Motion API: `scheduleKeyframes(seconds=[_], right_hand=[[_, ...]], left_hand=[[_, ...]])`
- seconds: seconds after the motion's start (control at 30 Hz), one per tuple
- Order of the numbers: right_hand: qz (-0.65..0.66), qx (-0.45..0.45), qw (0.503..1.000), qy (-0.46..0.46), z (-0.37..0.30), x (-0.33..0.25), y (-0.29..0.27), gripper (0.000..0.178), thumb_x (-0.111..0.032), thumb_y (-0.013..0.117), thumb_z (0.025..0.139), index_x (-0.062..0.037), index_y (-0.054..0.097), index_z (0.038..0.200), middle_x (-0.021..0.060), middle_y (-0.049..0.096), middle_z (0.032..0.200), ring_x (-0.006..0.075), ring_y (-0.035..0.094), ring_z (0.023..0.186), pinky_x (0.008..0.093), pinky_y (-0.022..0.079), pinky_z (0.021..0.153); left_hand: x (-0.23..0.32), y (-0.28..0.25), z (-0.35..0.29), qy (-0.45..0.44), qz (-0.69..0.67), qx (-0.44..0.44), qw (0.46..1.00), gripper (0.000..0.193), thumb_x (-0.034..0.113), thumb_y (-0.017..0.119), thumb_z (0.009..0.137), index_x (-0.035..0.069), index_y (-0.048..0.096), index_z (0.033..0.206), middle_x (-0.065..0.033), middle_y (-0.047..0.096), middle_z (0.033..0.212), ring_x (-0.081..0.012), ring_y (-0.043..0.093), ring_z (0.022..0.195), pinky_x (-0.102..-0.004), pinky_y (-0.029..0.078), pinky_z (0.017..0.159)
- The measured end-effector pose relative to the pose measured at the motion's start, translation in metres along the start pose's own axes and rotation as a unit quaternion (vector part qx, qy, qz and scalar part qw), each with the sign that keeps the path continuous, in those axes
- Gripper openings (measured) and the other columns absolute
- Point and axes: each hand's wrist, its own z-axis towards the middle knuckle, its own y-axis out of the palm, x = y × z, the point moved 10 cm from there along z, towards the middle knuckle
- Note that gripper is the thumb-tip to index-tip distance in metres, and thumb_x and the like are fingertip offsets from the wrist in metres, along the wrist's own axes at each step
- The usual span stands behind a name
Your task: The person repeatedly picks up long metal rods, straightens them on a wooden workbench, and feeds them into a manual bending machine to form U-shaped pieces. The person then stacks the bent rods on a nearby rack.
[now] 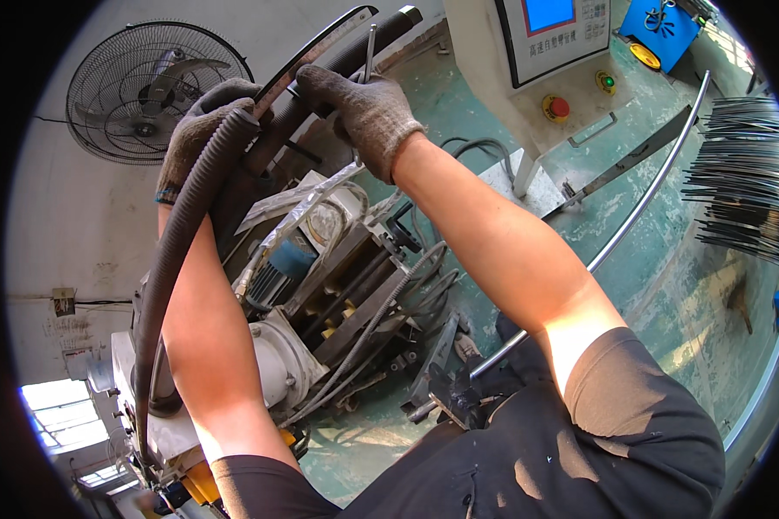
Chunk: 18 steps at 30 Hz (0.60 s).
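Note:
Both of my hands wear grey-brown knit gloves and are raised at the upper left. My left hand [201,130] has its fingers curled round a black tube [363,54] beside the lower end of a dark curved strip [316,48] with a lighter face. A black corrugated hose [186,203] runs down across my left wrist and forearm, hiding part of that hand. Farther right along the tube, my right hand [368,112] grips it with thumb and fingers. A thin metal rod [371,54] shows above my right hand; whether the hand holds it is hidden.
A grey machine with a blue motor [283,264] and cables stands below my hands. Behind are a wall fan [151,91] and a control panel with a red button [557,107]. A curved metal tube [645,199] arcs on the right near stacked black rods [744,173].

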Motion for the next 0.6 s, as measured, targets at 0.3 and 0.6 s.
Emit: scheduleKeyframes(seconds=[0.3, 0.6], right_hand=[[0.017, -0.042, 0.999, 0.028, -0.007, 0.004, -0.001, 0.035, -0.036, 0.094, 0.091, -0.0054, 0.079, 0.099, 0.0026, 0.072, 0.086, 0.0070, 0.048, 0.056, 0.0260, 0.033, 0.051], [-0.091, 0.004, 0.996, 0.010, -0.031, -0.013, -0.016, 0.056, -0.056, 0.091, 0.093, -0.0031, 0.078, 0.107, 0.0074, 0.077, 0.096, 0.0118, 0.055, 0.063, 0.0293, 0.046, 0.057]], left_hand=[[0.005, 0.004, -0.012, -0.007, -0.032, -0.049, 0.998, 0.032, 0.022, 0.087, 0.095, 0.008, 0.077, 0.122, -0.0087, 0.076, 0.101, -0.0226, 0.075, 0.088, -0.0394, 0.064, 0.075], [0.012, 0.007, -0.012, 0.010, 0.028, -0.069, 0.997, 0.030, 0.025, 0.085, 0.095, 0.010, 0.077, 0.120, -0.0089, 0.075, 0.103, -0.0225, 0.073, 0.096, -0.0408, 0.062, 0.074]])
